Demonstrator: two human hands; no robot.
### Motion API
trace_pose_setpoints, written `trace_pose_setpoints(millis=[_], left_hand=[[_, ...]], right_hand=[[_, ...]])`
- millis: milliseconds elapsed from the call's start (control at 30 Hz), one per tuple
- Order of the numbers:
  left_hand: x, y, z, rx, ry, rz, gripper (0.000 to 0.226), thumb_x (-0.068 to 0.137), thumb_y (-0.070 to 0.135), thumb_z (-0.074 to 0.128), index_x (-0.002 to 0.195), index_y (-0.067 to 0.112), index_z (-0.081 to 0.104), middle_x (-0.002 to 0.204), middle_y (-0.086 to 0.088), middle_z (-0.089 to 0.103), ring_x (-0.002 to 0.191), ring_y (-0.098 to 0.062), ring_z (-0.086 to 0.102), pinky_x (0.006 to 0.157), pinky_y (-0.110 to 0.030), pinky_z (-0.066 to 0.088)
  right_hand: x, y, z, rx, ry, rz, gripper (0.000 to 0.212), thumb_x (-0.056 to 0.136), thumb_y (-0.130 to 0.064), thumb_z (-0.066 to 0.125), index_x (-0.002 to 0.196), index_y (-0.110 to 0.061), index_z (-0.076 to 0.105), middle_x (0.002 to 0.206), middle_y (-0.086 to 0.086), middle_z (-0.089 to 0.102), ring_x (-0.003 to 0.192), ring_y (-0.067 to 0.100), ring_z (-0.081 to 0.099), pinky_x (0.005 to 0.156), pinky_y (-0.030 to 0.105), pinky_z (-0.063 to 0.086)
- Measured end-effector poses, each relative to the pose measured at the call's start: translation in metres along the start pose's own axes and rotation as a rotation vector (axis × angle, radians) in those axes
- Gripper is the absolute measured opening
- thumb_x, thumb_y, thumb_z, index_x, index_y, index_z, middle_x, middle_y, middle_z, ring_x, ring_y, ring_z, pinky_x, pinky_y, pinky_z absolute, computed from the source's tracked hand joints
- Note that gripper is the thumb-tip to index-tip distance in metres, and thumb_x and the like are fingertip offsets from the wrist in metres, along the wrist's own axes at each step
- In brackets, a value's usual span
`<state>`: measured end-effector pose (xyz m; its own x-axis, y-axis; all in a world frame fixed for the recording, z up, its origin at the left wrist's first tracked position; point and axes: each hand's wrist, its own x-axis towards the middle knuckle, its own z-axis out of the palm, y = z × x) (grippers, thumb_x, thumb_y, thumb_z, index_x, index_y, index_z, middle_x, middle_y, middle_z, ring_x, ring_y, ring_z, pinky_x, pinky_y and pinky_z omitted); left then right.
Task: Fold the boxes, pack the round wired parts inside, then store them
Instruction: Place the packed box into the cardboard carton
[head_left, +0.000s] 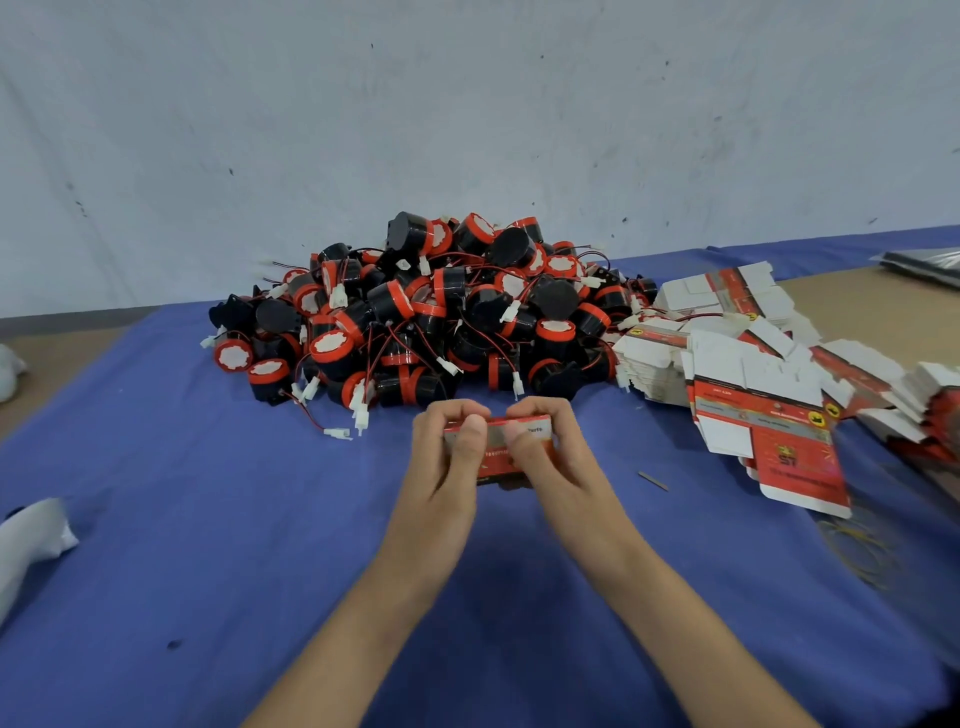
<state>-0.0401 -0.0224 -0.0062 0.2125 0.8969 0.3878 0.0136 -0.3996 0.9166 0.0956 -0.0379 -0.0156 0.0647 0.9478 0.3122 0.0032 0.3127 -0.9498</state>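
Note:
A small red and grey carton box (500, 457) is held between both hands just above the blue cloth. My left hand (448, 467) grips its left end with the thumb on the top face. My right hand (545, 457) grips its right end, thumb also on top. Much of the box is hidden by my fingers. Behind the hands lies a big pile of round black and red wired parts (426, 312) with white connectors. Flat unfolded box blanks (753, 415), red and white, lie spread to the right.
The blue cloth (208, 519) covers the table, with a pale wall behind. A white bag or cloth (31, 535) lies at the left edge. A small grey strip (653, 480) and yellow rubber bands (857, 551) lie at the right. Dark sheets (930, 267) sit far right.

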Motion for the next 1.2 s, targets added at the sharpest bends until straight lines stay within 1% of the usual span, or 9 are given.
trace_pose_setpoints(millis=[133, 300, 400, 700, 800, 900, 1000, 1100, 1200], left_hand=[[-0.003, 0.010, 0.011, -0.045, 0.044, 0.094, 0.020, 0.099, 0.039, 0.047, 0.104, 0.021, 0.054, 0.090, 0.012, 0.062, 0.081, 0.000, 0.062, 0.070, -0.011, 0.049], [-0.005, 0.014, 0.013, -0.061, 0.167, 0.123, 0.016, 0.099, 0.039, 0.050, 0.094, 0.025, 0.057, 0.086, -0.002, 0.063, 0.078, -0.019, 0.063, 0.066, -0.016, 0.050], [-0.004, 0.015, 0.017, -0.114, 0.228, 0.072, 0.016, 0.103, 0.036, 0.050, 0.094, 0.027, 0.060, 0.085, 0.007, 0.066, 0.076, -0.005, 0.064, 0.067, -0.014, 0.051], [0.013, 0.016, 0.029, -0.160, 0.287, -0.017, 0.038, 0.107, 0.039, 0.036, 0.085, 0.023, 0.061, 0.076, 0.014, 0.068, 0.070, 0.001, 0.065, 0.059, -0.010, 0.048], [0.014, 0.022, 0.040, -0.182, 0.273, -0.013, 0.039, 0.108, 0.039, 0.033, 0.090, 0.020, 0.063, 0.078, 0.014, 0.069, 0.073, 0.001, 0.066, 0.062, -0.011, 0.050], [0.001, 0.031, 0.054, -0.125, 0.124, -0.009, 0.034, 0.106, 0.044, 0.033, 0.103, 0.024, 0.060, 0.094, 0.009, 0.068, 0.085, -0.004, 0.066, 0.073, -0.017, 0.053], [-0.024, 0.041, 0.071, -0.136, -0.087, -0.018, 0.029, 0.096, 0.056, 0.039, 0.107, 0.036, 0.057, 0.099, 0.014, 0.069, 0.093, -0.006, 0.067, 0.077, -0.025, 0.056], [-0.041, 0.074, 0.098, -0.252, -0.099, -0.030, 0.030, 0.100, 0.050, 0.045, 0.109, 0.028, 0.061, 0.094, 0.014, 0.073, 0.085, -0.005, 0.070, 0.067, -0.023, 0.058], [-0.041, 0.130, 0.134, -0.477, -0.131, -0.119, 0.031, 0.104, 0.040, 0.045, 0.113, 0.019, 0.065, 0.092, 0.004, 0.075, 0.083, -0.013, 0.071, 0.065, -0.030, 0.057]], right_hand=[[-0.005, -0.009, 0.011, 0.008, 0.072, -0.128, 0.012, 0.097, -0.045, 0.058, 0.102, -0.034, 0.059, 0.113, 0.008, 0.058, 0.093, 0.014, 0.062, 0.079, 0.021, 0.050], [-0.007, -0.017, 0.027, 0.126, 0.162, -0.158, 0.025, 0.098, -0.046, 0.052, 0.096, -0.022, 0.060, 0.079, -0.008, 0.062, 0.074, 0.007, 0.056, 0.066, 0.019, 0.050], [-0.007, -0.017, 0.035, 0.187, 0.245, -0.107, 0.031, 0.101, -0.045, 0.047, 0.095, -0.017, 0.059, 0.080, -0.006, 0.062, 0.076, 0.009, 0.057, 0.067, 0.023, 0.051], [0.001, -0.014, 0.040, 0.290, 0.445, 0.010, 0.039, 0.109, -0.041, 0.037, 0.084, -0.024, 0.062, 0.077, -0.007, 0.067, 0.074, 0.007, 0.064, 0.073, 0.028, 0.054], [-0.001, -0.026, 0.032, 0.290, 0.488, -0.007, 0.037, 0.109, -0.038, 0.038, 0.087, -0.021, 0.063, 0.074, -0.011, 0.067, 0.070, 0.001, 0.063, 0.065, 0.019, 0.053], [-0.012, -0.044, 0.010, 0.232, 0.533, -0.059, 0.035, 0.109, -0.031, 0.041, 0.089, -0.016, 0.064, 0.071, -0.014, 0.065, 0.065, -0.002, 0.060, 0.059, 0.013, 0.049], [-0.043, -0.063, -0.019, 0.157, 0.560, -0.111, 0.030, 0.108, -0.029, 0.044, 0.093, -0.022, 0.068, 0.080, -0.016, 0.068, 0.073, -0.003, 0.062, 0.063, 0.015, 0.050], [-0.086, -0.082, -0.050, 0.285, 0.639, -0.101, 0.040, 0.095, -0.061, 0.045, 0.119, -0.037, 0.065, 0.114, -0.017, 0.072, 0.105, 0.001, 0.068, 0.086, 0.023, 0.058], [-0.115, -0.107, -0.080, 0.620, 0.758, -0.080, 0.056, 0.091, -0.064, 0.042, 0.132, -0.029, 0.059, 0.122, -0.003, 0.072, 0.106, 0.013, 0.072, 0.075, 0.028, 0.061]])
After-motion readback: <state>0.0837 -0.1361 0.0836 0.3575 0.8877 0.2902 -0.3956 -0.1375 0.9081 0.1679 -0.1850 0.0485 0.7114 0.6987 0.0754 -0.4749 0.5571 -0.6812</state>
